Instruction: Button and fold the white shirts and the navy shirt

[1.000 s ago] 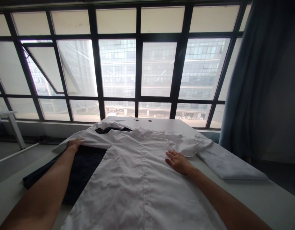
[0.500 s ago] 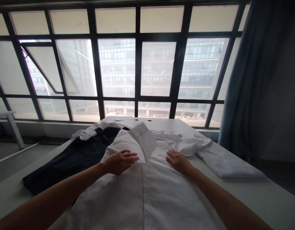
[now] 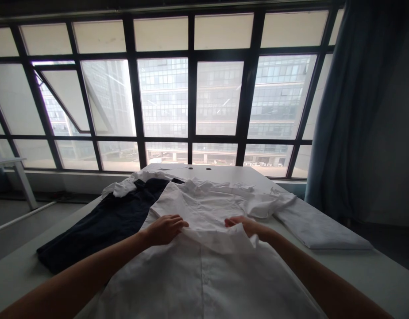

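Note:
A large white garment (image 3: 158, 274) with a straight seam down its middle spreads over the table towards me. My left hand (image 3: 166, 229) is closed on the cloth at its left side, fingers curled. On the right side, my right hand (image 3: 246, 226) has its fingers pressed together at the cloth, partly covered by a turned-over flap (image 3: 221, 239) that stretches between both hands. The garment's far part (image 3: 198, 199) lies wrinkled beyond my hands. Left of it lies a dark navy garment (image 3: 105, 226), partly beneath the white one.
A folded white cloth (image 3: 327, 226) lies on the table's right side. The white table (image 3: 367, 279) reaches towards large windows (image 3: 218, 97). More crumpled white cloth (image 3: 123, 187) sits at the back left. A curtain (image 3: 337, 133) hangs at right; another table's leg (image 3: 25, 186) stands at left.
The white flap that stood raised between my hands has come down towards me and now lies across the garment. Both hands have moved slightly nearer me, and the right hand has closed at the cloth.

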Demonstrator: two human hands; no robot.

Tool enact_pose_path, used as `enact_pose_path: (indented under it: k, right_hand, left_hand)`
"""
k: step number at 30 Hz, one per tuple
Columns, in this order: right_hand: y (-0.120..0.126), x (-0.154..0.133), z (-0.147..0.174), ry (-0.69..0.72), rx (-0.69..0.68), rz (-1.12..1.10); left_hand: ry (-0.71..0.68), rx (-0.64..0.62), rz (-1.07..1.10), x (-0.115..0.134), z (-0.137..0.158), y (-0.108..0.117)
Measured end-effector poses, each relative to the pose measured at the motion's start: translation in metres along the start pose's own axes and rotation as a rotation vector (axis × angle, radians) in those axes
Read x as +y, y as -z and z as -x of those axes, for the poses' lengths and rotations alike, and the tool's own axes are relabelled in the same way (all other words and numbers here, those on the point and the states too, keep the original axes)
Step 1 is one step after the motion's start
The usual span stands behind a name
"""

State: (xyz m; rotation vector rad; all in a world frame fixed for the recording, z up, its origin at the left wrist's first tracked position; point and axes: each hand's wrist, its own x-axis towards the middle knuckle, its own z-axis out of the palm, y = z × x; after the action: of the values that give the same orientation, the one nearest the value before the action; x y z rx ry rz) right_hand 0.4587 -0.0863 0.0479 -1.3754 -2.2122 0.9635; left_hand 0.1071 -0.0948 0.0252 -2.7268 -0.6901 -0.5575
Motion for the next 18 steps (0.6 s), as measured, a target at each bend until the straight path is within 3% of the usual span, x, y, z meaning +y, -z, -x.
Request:
enact_pose_path:
  k: [3, 6, 13, 18]
  right_hand:
    - [-0.016, -0.014, 0.019, -0.18, -0.163, 0.035]
    - [-0.027, -0.02, 0.04, -0.231, -0.188, 0.006]
    - [0.005, -0.027, 0.078, -0.287, -0.266, -0.262]
    - [0.003, -0.014, 0.082, -0.385, -0.353, -0.128]
  left_hand:
    - [0.028, 0.044, -0.006, 0.003, -0.006, 0.001]
    - [0.022, 0.054, 0.006, 0.007, -0.012, 0.005]
    - [-0.067, 0.012, 0.05, 0.019, -0.017, 0.007]
    - [-0.096, -0.128, 0.231, 0.021, -0.022, 0.003]
